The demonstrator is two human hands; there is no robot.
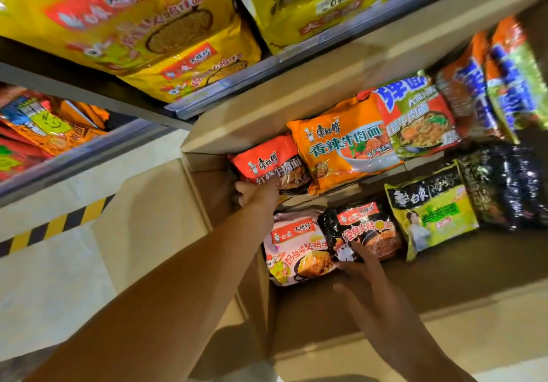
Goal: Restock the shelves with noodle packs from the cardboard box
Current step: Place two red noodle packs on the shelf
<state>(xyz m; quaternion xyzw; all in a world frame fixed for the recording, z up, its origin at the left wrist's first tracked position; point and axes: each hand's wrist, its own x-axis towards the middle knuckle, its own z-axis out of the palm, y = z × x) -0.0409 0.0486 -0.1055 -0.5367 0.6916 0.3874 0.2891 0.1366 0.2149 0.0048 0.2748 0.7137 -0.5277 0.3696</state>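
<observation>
Left hand (pixel 252 193) clamps the red noodle pack (pixel 269 165); right hand (pixel 360 269), fingers apart, rests on the black noodle pack (pixel 360 227) in the cardboard box (pixel 296 114).

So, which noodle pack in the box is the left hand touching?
The red pack at the box's far left corner. The left hand grips its lower edge; the right hand rests on the black pack instead.

You are looking down into the cardboard box (pixel 225 263) beside the shelves (pixel 267 76); your left hand (pixel 252 193) closes its grip on the red noodle pack (pixel 267 162) — your right hand (pixel 360 266) rests on the black noodle pack (pixel 364 227), just beside a pink pack (pixel 293 248); an orange pack (pixel 341 144) overlaps the red one.
</observation>
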